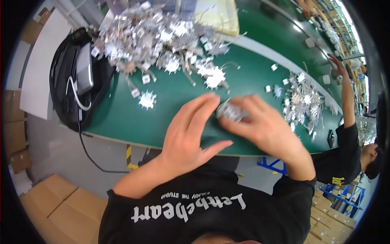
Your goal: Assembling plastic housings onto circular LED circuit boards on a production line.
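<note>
My right hand [264,126] is closed around a silvery, partly see-through piece [232,112], smeared by motion and partly hidden by the fingers. Just left of it is my left hand [185,132], fingers stretched out and thumb apart, with nothing visible in it. Both hands are over the near edge of the green tabletop [134,126]. A flat silver star-shaped piece [147,99] lies to the left of my left hand. Beyond the hands rests another bright silver star-shaped piece [213,77], with thin leads near it.
A large heap of silver pieces with leads and small white ends [150,38] covers the far left. A smaller heap [302,99] lies at right. An open black case [65,77] holds a silver device [85,69] with a white cable. Another person's arm [347,93] reaches in at right.
</note>
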A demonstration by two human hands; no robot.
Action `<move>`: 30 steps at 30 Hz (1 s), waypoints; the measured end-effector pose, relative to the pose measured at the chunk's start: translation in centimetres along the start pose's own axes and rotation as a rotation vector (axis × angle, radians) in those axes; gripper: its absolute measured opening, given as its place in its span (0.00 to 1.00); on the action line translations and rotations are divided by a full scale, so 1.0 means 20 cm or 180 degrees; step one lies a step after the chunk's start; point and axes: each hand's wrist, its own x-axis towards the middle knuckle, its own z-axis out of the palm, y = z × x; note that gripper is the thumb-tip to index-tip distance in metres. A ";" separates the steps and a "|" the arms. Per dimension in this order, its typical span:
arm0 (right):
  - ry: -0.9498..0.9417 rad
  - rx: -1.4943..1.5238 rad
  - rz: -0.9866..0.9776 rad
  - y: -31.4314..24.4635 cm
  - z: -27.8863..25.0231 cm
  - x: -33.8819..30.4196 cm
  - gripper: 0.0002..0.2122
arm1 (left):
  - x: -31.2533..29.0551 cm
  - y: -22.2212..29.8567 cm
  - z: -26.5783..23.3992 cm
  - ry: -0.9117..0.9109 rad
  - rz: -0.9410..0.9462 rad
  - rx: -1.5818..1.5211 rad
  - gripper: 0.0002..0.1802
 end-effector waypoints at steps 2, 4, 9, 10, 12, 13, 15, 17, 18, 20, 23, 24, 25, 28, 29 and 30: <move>0.0090 0.0137 -0.0097 -0.13 0.09 -0.05 0.25 | -0.03 -0.02 -0.03 -0.0316 -0.0023 0.0103 0.39; 0.0089 0.0320 -0.0189 -0.22 0.18 -0.08 0.23 | -0.08 -0.05 -0.06 -0.0831 0.0130 0.0303 0.43; 0.1326 0.0964 0.0925 -0.25 0.32 -0.15 0.16 | -0.05 -0.03 -0.08 -0.0934 -0.0190 0.0132 0.44; 0.1297 0.0851 0.0896 -0.24 0.34 -0.17 0.14 | -0.05 -0.03 -0.08 -0.0956 -0.0167 0.0150 0.43; 0.1261 0.0742 0.0880 -0.24 0.35 -0.20 0.12 | -0.04 -0.03 -0.09 -0.0996 -0.0108 0.0188 0.41; 0.1176 0.0632 0.0875 -0.25 0.36 -0.21 0.11 | -0.04 -0.04 -0.10 -0.1005 -0.0117 0.0180 0.41; 0.1005 0.0405 0.0841 -0.25 0.36 -0.21 0.08 | -0.03 -0.08 -0.10 -0.1189 0.0181 0.0228 0.37; 0.0814 0.0278 0.0817 -0.29 0.40 -0.26 0.07 | -0.04 -0.10 -0.11 -0.1240 0.0335 0.0247 0.35; 0.0634 0.0151 0.0798 -0.31 0.43 -0.29 0.05 | -0.05 -0.09 -0.11 -0.1240 0.0329 0.0214 0.34; 0.0475 0.0007 0.0677 -0.26 0.42 -0.28 0.04 | -0.06 -0.09 -0.10 -0.1195 0.0313 0.0220 0.31; 0.0644 0.1155 0.0729 -0.17 0.33 -0.26 0.05 | -0.05 -0.09 -0.10 -0.1163 0.0316 0.0215 0.32; 0.0942 0.0995 0.0754 -0.16 0.27 -0.21 0.07 | -0.05 -0.10 -0.09 -0.1179 0.0302 0.0193 0.32; 0.1235 0.0839 0.0800 -0.15 0.20 -0.14 0.08 | -0.06 -0.10 -0.10 -0.1184 0.0307 0.0198 0.32; 0.1546 0.0919 0.1284 -0.05 0.14 0.12 0.10 | -0.05 -0.10 -0.09 -0.1125 0.0337 0.0246 0.32; 0.1417 0.0657 0.1013 0.01 0.17 0.20 0.10 | -0.06 -0.10 -0.10 -0.1130 0.0352 0.0268 0.32; 0.1293 0.0378 0.0745 0.05 0.18 0.24 0.10 | -0.06 -0.10 -0.10 -0.1132 0.0344 0.0239 0.32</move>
